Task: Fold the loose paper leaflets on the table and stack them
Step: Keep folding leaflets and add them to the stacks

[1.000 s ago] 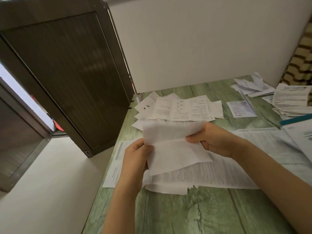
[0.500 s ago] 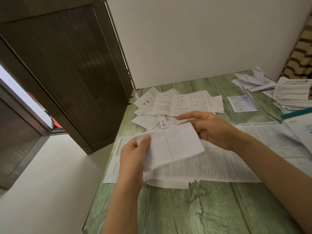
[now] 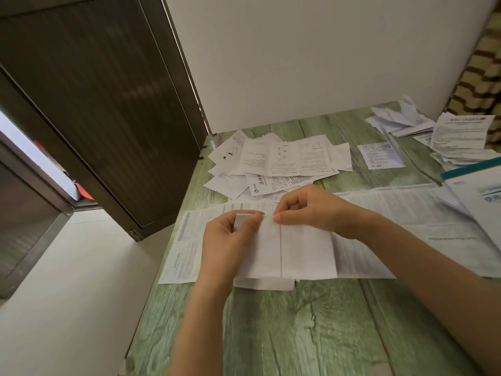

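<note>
Now the folded leaflet (image 3: 298, 251) lies flat on the long printed sheet (image 3: 379, 256) at the near-left part of the table. 0.5 s ago it was lifted and tilted between the hands. It shows 1 vertical crease down its middle, and another layer of paper juts out under its near edge. The left hand (image 3: 225, 242) has moved from the leaflet's left side to its far-left corner, where thumb and fingers pinch a small upturned flap. The right hand (image 3: 311, 210), which reached over the far edge before, now sits just beside the left with fingers curled. Its thumb and forefinger pinch the far edge close to the crease.

A plain white wall (image 3: 298, 55) rises behind the table, and a dark ribbed door (image 3: 95, 104) in a metal frame fills the left. Brown-and-cream striped fabric (image 3: 482, 77) shows at the right edge. The table (image 3: 298, 335) is green wood-grain planks, and the long sheet runs across it from left to right. Beyond the hands, a spread pile of unfolded leaflets (image 3: 284, 158) overlaps against the wall side. A booklet with a teal band (image 3: 477, 191) lies at the right. Farther back are a stack of printed leaflets (image 3: 458, 139) and some crumpled white papers (image 3: 401, 118). 1 small leaflet (image 3: 381, 156) lies alone between the spread pile and the stack.
</note>
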### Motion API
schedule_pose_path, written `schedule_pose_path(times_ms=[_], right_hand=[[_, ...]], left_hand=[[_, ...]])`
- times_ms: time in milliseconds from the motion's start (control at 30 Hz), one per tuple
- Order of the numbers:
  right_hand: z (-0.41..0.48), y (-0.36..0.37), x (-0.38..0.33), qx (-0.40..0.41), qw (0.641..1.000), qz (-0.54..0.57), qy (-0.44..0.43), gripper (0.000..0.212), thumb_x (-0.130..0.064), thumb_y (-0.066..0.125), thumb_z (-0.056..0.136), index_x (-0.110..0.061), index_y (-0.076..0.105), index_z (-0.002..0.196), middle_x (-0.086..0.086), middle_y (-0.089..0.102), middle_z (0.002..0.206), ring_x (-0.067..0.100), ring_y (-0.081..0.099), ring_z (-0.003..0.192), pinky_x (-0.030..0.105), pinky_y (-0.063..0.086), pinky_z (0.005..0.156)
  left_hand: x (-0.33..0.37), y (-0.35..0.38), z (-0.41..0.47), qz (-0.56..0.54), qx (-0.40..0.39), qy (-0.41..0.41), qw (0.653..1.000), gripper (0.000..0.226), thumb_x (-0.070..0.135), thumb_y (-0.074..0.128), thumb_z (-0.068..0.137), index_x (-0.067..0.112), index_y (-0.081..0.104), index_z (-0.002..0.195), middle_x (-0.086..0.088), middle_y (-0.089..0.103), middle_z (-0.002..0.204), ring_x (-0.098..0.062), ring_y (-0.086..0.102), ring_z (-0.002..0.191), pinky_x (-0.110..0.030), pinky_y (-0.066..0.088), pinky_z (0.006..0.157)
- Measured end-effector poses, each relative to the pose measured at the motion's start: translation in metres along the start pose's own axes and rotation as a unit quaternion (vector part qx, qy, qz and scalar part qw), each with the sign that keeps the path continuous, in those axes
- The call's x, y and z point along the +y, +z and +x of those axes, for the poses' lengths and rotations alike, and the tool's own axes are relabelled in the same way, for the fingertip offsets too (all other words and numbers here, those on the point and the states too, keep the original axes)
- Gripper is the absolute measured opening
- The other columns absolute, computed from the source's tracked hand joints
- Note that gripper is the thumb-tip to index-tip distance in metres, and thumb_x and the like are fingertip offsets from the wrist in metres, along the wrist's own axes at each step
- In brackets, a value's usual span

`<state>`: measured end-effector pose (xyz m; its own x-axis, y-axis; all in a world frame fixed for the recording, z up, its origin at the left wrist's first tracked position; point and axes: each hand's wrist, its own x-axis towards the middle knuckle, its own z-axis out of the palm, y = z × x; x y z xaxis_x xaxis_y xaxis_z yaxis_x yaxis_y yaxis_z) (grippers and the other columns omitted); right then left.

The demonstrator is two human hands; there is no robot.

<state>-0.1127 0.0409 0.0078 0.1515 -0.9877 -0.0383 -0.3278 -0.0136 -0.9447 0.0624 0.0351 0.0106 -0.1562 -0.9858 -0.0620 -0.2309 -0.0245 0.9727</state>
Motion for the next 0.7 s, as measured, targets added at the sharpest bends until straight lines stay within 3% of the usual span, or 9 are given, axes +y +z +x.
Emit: schedule_pose_path(times_ms=[133, 233, 400, 467, 567, 700], right_hand=[[0.0, -0.008, -0.001, 0.015, 1.0, -0.022, 0.016, 0.012, -0.006, 0.065, 0.085, -0.012, 0.069, 0.075, -0.013, 0.063, 0.061, -0.003, 0.055, 0.059, 0.01, 0.043, 0.064], [-0.002, -0.02, -0.002, 0.006, 0.999, -0.008, 0.039, 0.013, -0.002, 0.061, 0.086, -0.007, 0.068, 0.076, -0.007, 0.063, 0.057, 0.005, 0.057, 0.052, 0.016, 0.046, 0.053], [-0.003, -0.033, -0.003, 0.026, 0.999, 0.024, 0.033, 0.013, -0.003, 0.058, 0.089, -0.006, 0.067, 0.079, -0.001, 0.067, 0.063, 0.01, 0.059, 0.057, 0.018, 0.049, 0.053], [-0.002, -0.029, -0.005, 0.0, 0.997, 0.069, 0.016, 0.009, -0.014, 0.061, 0.087, -0.008, 0.068, 0.087, -0.003, 0.069, 0.071, 0.009, 0.062, 0.067, 0.018, 0.052, 0.062], [-0.005, -0.022, -0.007, -0.099, 0.994, 0.046, 0.015, 0.016, -0.025, 0.06, 0.084, -0.011, 0.067, 0.087, -0.007, 0.069, 0.075, 0.005, 0.064, 0.073, 0.015, 0.049, 0.066], [-0.006, -0.028, -0.003, -0.064, 0.997, 0.046, 0.012, 0.019, -0.026, 0.066, 0.076, -0.006, 0.066, 0.075, -0.003, 0.069, 0.068, 0.009, 0.063, 0.064, 0.02, 0.053, 0.064]], left_hand=[[0.003, -0.004, 0.003, 0.001, 0.042, 0.02, 0.999, 0.015, 0.021, 0.066, 0.086, 0.018, 0.071, 0.073, 0.005, 0.067, 0.073, -0.012, 0.058, 0.074, -0.026, 0.046, 0.07], [0.003, -0.019, 0.004, -0.01, 0.053, 0.006, 0.999, 0.017, 0.024, 0.065, 0.087, 0.023, 0.073, 0.072, 0.003, 0.072, 0.085, -0.019, 0.063, 0.084, -0.037, 0.05, 0.08], [0.004, -0.034, -0.005, -0.051, 0.053, -0.033, 0.997, 0.023, 0.029, 0.063, 0.088, 0.026, 0.075, 0.069, -0.001, 0.071, 0.076, -0.012, 0.061, 0.059, -0.028, 0.046, 0.053], [0.005, -0.031, -0.008, -0.055, 0.039, -0.038, 0.997, 0.021, 0.03, 0.063, 0.087, 0.025, 0.075, 0.071, 0.0, 0.071, 0.074, -0.012, 0.06, 0.058, -0.028, 0.044, 0.054], [0.006, -0.026, -0.008, -0.07, 0.032, -0.033, 0.996, 0.018, 0.027, 0.062, 0.088, 0.021, 0.075, 0.076, 0.002, 0.072, 0.075, -0.012, 0.062, 0.065, -0.027, 0.047, 0.058], [0.005, -0.026, -0.005, -0.083, 0.032, -0.034, 0.995, 0.015, 0.028, 0.064, 0.086, 0.019, 0.075, 0.082, -0.003, 0.073, 0.087, -0.017, 0.062, 0.077, -0.03, 0.048, 0.066]])
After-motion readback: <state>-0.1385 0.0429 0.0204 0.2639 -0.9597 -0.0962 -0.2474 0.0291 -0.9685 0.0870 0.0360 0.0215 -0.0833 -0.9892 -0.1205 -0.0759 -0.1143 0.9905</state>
